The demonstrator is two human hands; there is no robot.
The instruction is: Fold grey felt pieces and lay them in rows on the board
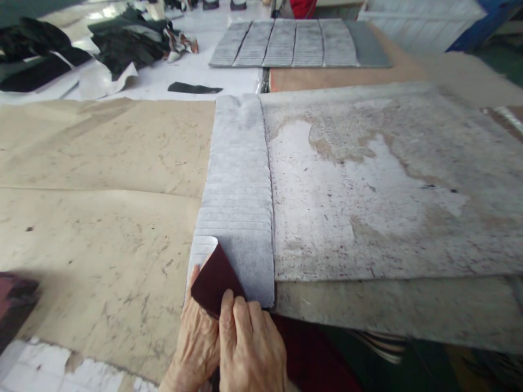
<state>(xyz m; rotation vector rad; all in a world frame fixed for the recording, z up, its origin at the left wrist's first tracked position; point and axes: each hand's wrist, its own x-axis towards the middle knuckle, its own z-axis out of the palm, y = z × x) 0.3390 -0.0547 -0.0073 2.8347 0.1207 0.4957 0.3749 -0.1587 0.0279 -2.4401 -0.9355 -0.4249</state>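
A long row of overlapping grey-white cut pieces point(239, 185) runs down the middle of the table toward me. At its near end a corner of the top piece point(214, 280) is folded back and shows a dark maroon underside. My left hand point(196, 337) and my right hand point(251, 343) sit side by side at the table's front edge, fingers closed and pinching that folded maroon corner. The thumbs are hidden under the piece.
A stained whitish board point(388, 185) lies right of the row. Brown paper point(98, 218) covers the left. At the back lie a second laid-out batch of grey pieces point(286, 43) and heaps of dark scraps point(122, 41). A dark object point(14, 305) sits at the left edge.
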